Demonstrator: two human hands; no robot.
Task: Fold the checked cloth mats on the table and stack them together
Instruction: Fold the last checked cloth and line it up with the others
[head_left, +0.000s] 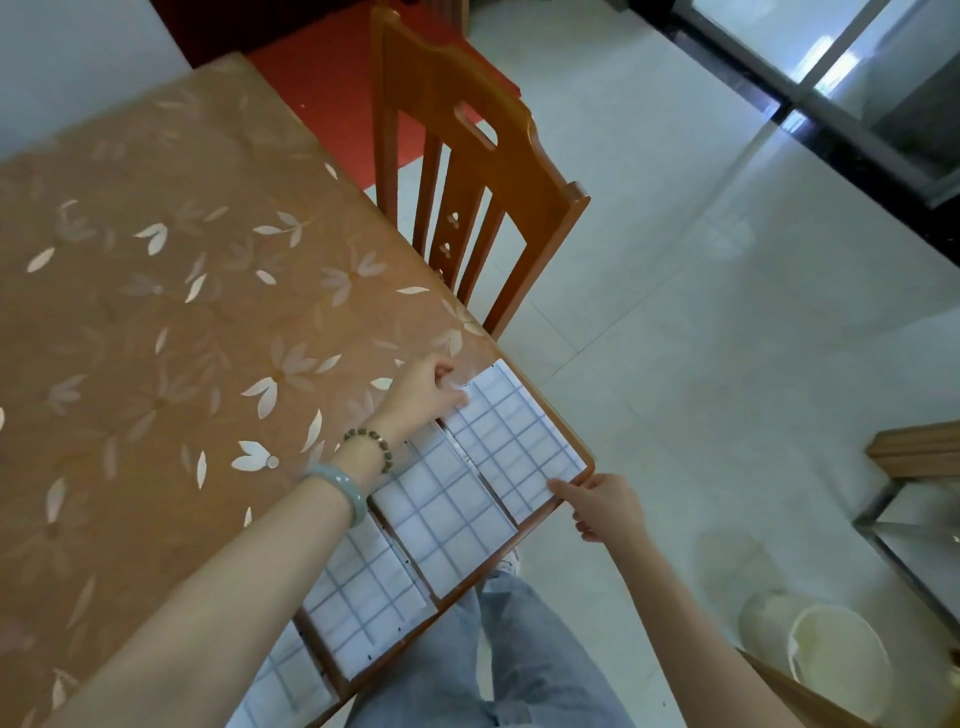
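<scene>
- Left forearm (218, 587) nearest the lens, two bracelets at the wrist, reaching across the mats.
- Left hand (423, 392) pinching the far corner of the end mat (511, 439); fingers closed on its edge.
- Right hand (605, 506) at the surface (156, 312) corner, fingertips on the mat's near corner; full grip unclear.
- Four mats in a row along the surface edge: end mat, second (447, 519), third (363, 597), fourth (283, 686). All lie flat; white, grey grid lines.
- Step looks like starting the first fold; nothing stacked. Next: lift one edge, bring it over, match corners.
- Chair (467, 171) beyond the corner.
</scene>
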